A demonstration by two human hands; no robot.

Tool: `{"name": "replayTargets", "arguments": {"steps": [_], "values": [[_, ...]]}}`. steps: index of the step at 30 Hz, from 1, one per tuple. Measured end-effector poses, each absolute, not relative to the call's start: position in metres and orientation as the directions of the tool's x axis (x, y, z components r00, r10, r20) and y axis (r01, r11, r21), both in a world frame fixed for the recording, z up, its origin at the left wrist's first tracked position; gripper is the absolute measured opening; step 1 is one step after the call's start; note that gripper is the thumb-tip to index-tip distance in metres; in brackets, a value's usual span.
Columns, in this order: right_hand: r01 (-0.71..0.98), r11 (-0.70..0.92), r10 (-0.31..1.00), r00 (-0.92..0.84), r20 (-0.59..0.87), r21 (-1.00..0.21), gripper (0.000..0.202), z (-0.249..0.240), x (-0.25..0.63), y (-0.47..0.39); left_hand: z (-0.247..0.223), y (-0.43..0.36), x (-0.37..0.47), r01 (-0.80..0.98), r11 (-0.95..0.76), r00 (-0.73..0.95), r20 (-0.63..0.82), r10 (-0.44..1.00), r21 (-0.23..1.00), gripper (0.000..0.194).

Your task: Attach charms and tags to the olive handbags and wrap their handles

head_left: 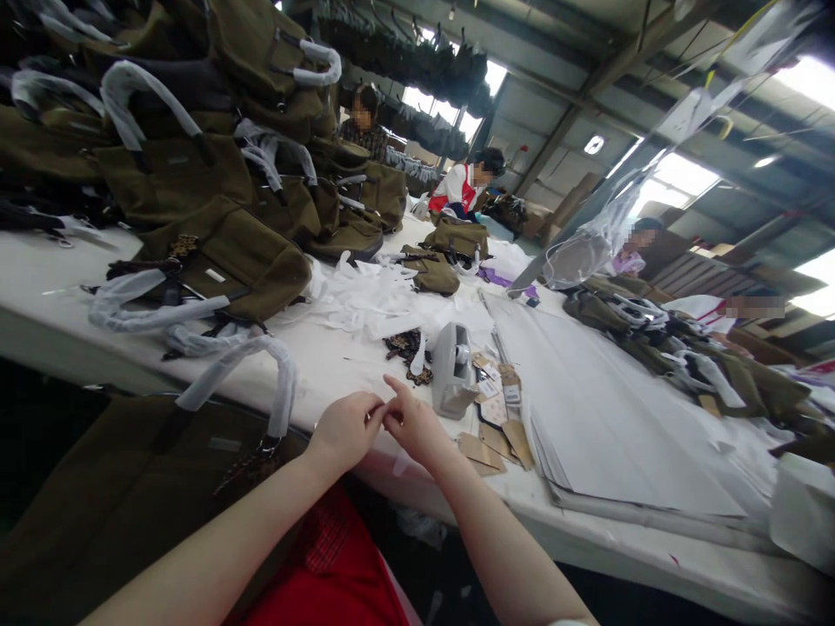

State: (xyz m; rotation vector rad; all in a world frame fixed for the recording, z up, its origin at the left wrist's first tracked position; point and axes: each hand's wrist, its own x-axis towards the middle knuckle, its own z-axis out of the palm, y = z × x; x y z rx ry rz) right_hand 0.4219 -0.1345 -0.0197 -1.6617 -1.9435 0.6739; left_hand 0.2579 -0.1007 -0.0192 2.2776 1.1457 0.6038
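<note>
My left hand (pixel 347 428) and my right hand (pixel 412 419) meet over the front edge of the white table (pixel 326 369). Their fingertips are pinched close together; anything between them is too small to make out. Just right of my right hand stands a grey tape dispenser (pixel 451 372). Brown paper tags (pixel 486 448) lie beside it. Behind the dispenser's left side is a leopard-print strap (pixel 408 348). A large olive bag (pixel 215 443) with a white-wrapped handle hangs at the table edge, left of my left hand.
Olive bags (pixel 241 252) are piled high at the left. White wrapping scraps (pixel 365 296) lie mid-table. Large white sheets (pixel 626 400) cover the right part. More bags (pixel 711 356) and several people stand farther back, one person (pixel 457 187) in a red vest.
</note>
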Motion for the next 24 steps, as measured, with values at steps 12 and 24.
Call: {"name": "replayTargets", "arguments": {"steps": [12, 24], "values": [[0.745, 0.078, 0.996, -0.09, 0.016, -0.662, 0.063, -0.044, 0.418, -0.133, -0.021, -0.099, 0.232, 0.741, -0.498, 0.514, 0.095, 0.852, 0.451, 0.034], [0.613, 0.025, 0.999, 0.014, 0.042, -0.79, 0.031, -0.066, 0.45, -0.124, -0.002, -0.1, 0.18, 0.778, -0.48, 0.381, 0.304, 0.873, 0.404, 0.031]]}}
